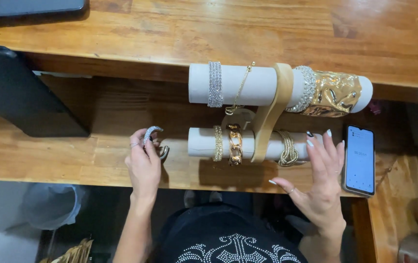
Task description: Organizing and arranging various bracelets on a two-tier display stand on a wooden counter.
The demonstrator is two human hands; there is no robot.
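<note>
A wooden surface (48, 160) runs across the view in two levels, a higher plank behind and a lower shelf-like board in front, with a dark monitor (19, 92) standing at the far left. In the middle stands a bracelet display stand (272, 112): a curved wooden upright carrying an upper pale roll (260, 83) and a lower pale roll (201, 142), so that each bangle hangs where it can be seen. The upper roll bears a wide hammered gold cuff (333, 93), a rhinestone band (215, 84) and a thin gold chain (240, 88); the lower one holds a chunky gold link bracelet (235, 143) and a twisted gold bangle (288, 147). A smartphone (360, 159) lies face up, screen lit, just right of the stand.

The right hand (321, 180) rests on the lower roll's right end, fingers spread and flat, grip apart, apparently steadying the stand. The left hand (145, 163) is raised at the surface's front edge, wrist straight, its grip pinched together on a sparkling curved bracelet (151, 132) held up above the fingertips, well apart from the stand. A second darker curved piece (164, 152) sits by that hand; whether it is held or lying on the wood I cannot tell.
</note>
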